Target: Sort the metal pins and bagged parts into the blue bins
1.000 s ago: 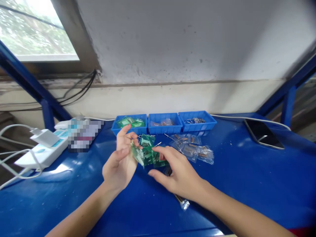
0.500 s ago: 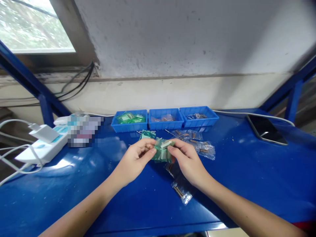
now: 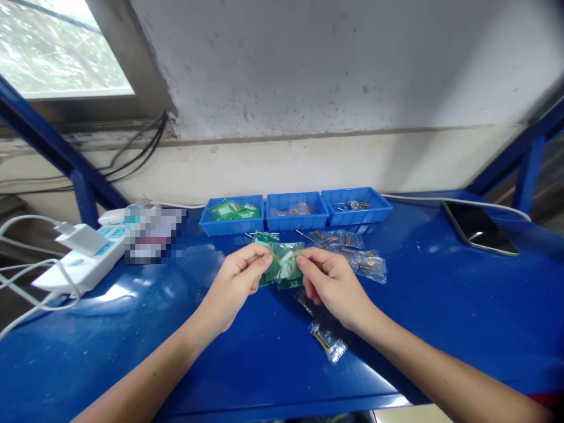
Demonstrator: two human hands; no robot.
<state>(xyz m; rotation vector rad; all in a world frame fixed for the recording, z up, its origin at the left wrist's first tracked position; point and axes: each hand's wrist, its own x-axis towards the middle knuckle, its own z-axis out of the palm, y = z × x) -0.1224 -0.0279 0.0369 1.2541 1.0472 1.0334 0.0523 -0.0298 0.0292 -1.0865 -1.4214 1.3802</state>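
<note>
Between my two hands a small green plastic packet with pale pieces inside is held up over the table. My left hand pinches its left side between thumb and fingers. On its right side my right hand pinches it the same way. Another green packet lies just behind. To the right of it are clear packets with brass-coloured pins. A clear packet with similar pins lies in front of my right hand, and another is partly hidden beneath that hand.
At the back stand three blue bins: one with green packets, one with clear packets, one with loose metal pins. A white power strip with cables is at left, a phone at right, on the blue table.
My hands have drawn slightly apart at the packet's edges, and my right fingers have curled in. The packet now looks flatter and more stretched between them.
</note>
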